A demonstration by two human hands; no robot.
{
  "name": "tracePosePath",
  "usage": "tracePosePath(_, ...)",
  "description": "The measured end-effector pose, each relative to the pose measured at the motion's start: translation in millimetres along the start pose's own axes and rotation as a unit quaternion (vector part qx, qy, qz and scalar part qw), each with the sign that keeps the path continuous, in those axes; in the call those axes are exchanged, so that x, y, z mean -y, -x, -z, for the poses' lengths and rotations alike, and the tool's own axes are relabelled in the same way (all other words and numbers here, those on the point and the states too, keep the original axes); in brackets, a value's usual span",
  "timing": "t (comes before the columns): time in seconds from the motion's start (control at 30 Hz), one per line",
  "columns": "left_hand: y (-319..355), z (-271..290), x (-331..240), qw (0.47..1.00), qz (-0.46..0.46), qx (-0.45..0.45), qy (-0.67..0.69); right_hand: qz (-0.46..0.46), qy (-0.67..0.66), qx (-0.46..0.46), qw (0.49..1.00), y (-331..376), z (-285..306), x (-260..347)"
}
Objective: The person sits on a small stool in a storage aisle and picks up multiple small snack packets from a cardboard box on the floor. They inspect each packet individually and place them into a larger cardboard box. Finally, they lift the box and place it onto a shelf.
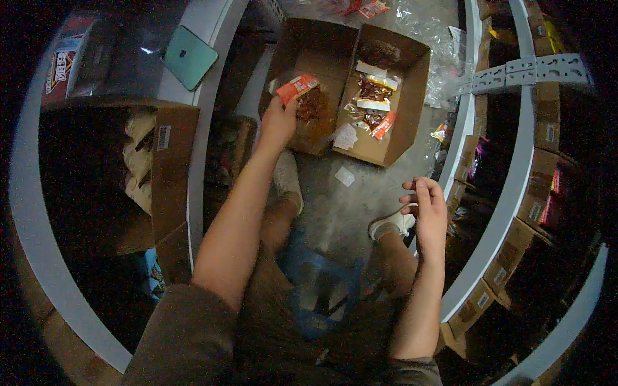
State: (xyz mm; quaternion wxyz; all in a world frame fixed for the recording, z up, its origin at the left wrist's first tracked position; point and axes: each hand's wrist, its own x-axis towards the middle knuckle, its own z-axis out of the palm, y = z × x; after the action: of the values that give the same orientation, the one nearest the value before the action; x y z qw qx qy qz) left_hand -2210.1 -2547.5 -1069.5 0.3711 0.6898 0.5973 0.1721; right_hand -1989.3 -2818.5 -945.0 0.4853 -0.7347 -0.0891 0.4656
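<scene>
Curved white shelving [496, 212] sweeping from 1 to 5 o'clock, stacked with cardboard cartons; a second white shelf [199, 83] from 11 down to 8 o'clock, bearing a large open carton [161, 180] of pale bags and a teal phone [189, 57]. On the concrete floor at 12 o'clock, two open cardboard boxes: left box [308, 71] nearly empty, right box [393, 96] scattered with snack packets. Beside them at 1 o'clock, crumpled clear plastic wrap [428, 35]. Left hand [278, 123] reaching to 12 o'clock, fingers pinched on an orange snack packet [297, 87] over the left box. Right hand [426, 207] at 3 o'clock, held up loosely curled, empty as far as visible. Probably light, flat, crinkly and slick; safest pinched at a sealed edge, not squeezed across the contents.
</scene>
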Motion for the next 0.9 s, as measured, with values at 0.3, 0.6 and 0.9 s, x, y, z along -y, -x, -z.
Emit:
tracePosePath(0.3,-136.9,-69.7,172.2,0.967,0.192,0.023,-0.166,-0.046,0.031,0.039,0.998,-1.4,0.5,-6.1)
tracePosePath(0.6,-159.3,-145.2,184.3,0.952,-0.089,0.155,-0.247,-0.059,0.151,0.004,0.987,1.8,12.2,-26.6)
tracePosePath(0.9,-87.7,-166.6,189.9,0.89,-0.151,0.198,-0.382,-0.102,0.144,-0.005,0.984,6.0,14.3,-27.1)
